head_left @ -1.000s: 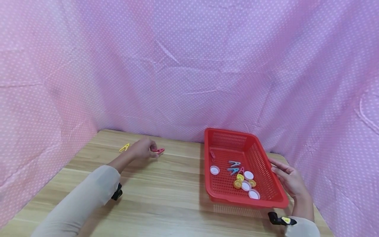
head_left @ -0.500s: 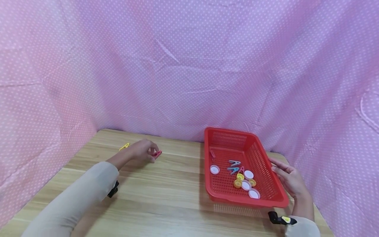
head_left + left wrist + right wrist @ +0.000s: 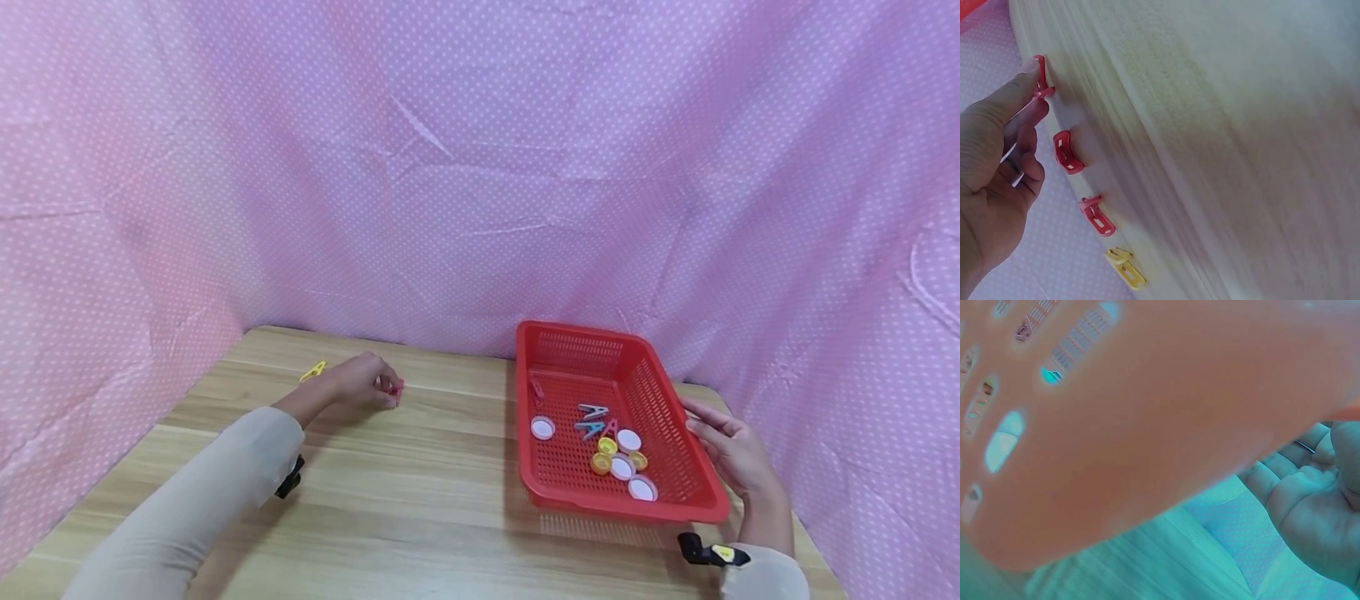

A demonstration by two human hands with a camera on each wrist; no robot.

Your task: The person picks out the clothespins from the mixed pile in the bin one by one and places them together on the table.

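Observation:
Near the table's back edge, my left hand (image 3: 363, 380) pinches a red clothespin (image 3: 399, 392) between thumb and fingertips; the left wrist view shows that clothespin (image 3: 1040, 78) at the fingertips. Two more red clothespins (image 3: 1069, 152) and a yellow clothespin (image 3: 1126, 269) lie in a row beside that hand. In the head view only the yellow clothespin (image 3: 313, 372) of these shows, left of the wrist. My right hand (image 3: 738, 454) grips the right rim of a red plastic basket (image 3: 622, 502), its fingers partly hidden by the wall in the right wrist view.
Inside the basket lie white round lids (image 3: 628, 440), yellow caps (image 3: 601, 463), blue and grey clothespins (image 3: 590, 429) and red ones. A pink dotted cloth (image 3: 450, 208) hangs behind and beside the wooden table (image 3: 420, 500).
The red clothespin in my left hand has turned from pointing right to nearly upright and shifted slightly left. My right hand and the basket have stayed put.

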